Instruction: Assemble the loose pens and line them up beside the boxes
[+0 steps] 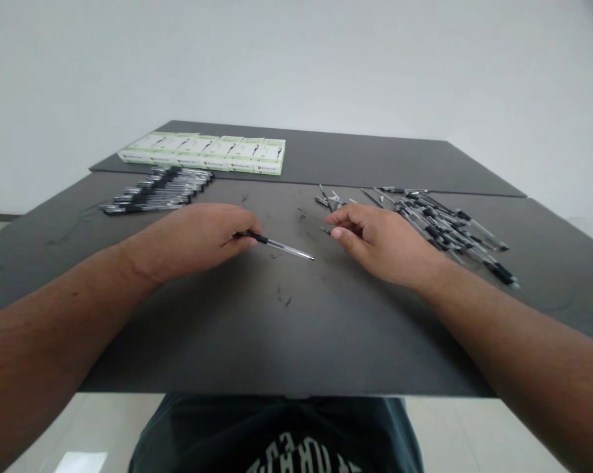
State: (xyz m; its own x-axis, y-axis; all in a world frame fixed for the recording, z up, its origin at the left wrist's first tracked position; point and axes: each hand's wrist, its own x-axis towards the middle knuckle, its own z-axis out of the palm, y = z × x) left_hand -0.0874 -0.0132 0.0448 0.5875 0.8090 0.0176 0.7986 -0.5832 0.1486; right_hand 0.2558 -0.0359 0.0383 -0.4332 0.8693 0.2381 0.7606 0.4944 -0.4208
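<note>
My left hand (212, 233) is closed around the black grip end of a clear-barrelled pen (289, 249). The pen points right and slightly toward me, above the dark grey table. To its right, my right hand (379, 240) is curled, with thumb and index finger close together. A small dark tip (326, 230) shows at those fingertips; the rest of it is hidden. Just beyond the right hand lie a few small pen parts (334, 198). A loose pile of clear pens (444, 226) with black grips spreads to the right of that hand.
Several pens (161, 190) lie side by side in a row at the left, beyond my left hand. Behind them stands a line of white and green boxes (202, 152). Dark marks (284, 299) spot the tabletop (296, 348). A seam crosses the table farther back.
</note>
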